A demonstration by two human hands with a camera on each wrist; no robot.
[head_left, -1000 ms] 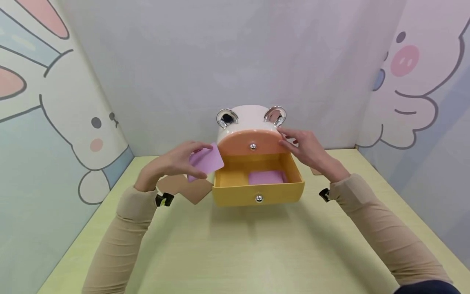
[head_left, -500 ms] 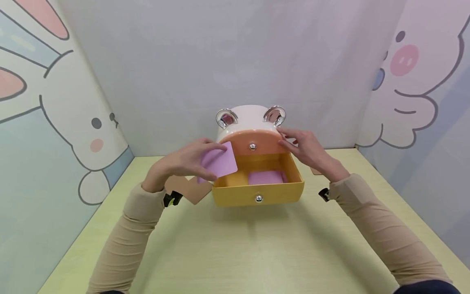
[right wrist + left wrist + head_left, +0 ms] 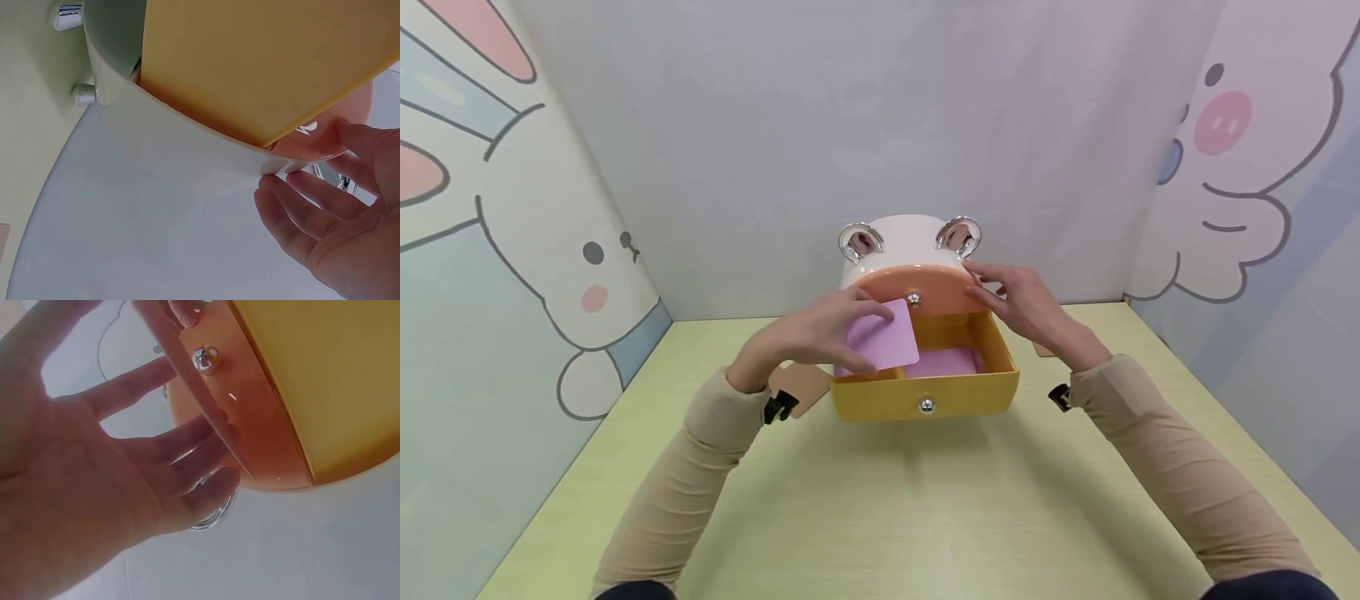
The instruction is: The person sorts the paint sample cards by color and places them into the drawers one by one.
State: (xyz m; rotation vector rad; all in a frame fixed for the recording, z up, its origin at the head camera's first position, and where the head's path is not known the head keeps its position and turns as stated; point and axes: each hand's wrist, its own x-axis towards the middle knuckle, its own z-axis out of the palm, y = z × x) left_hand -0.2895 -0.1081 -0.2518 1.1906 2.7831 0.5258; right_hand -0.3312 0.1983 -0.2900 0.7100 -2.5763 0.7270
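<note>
My left hand (image 3: 808,337) pinches a thin purple square card (image 3: 887,337) with rounded corners between thumb and fingers. It holds the card tilted over the left part of a pulled-out yellow drawer (image 3: 880,404). Inside the drawer, at the right, lies another purple piece (image 3: 943,362). The left wrist view shows the held card (image 3: 194,387) nearly edge-on before the orange drawer front (image 3: 250,394). My right hand (image 3: 1030,308) touches the right side of the white cabinet (image 3: 906,237); its fingertips rest on the shell (image 3: 187,144) and its thumb is at the orange front.
Brown flat pieces (image 3: 805,385) lie on the table (image 3: 925,517) left of the cabinet, partly hidden by the left arm. Another brown piece (image 3: 1043,351) shows behind the right wrist. A grey wall (image 3: 760,167) stands close behind.
My left hand has carried the purple card rightward, from beside the cabinet to over the open drawer. My right hand has stayed at the cabinet's side.
</note>
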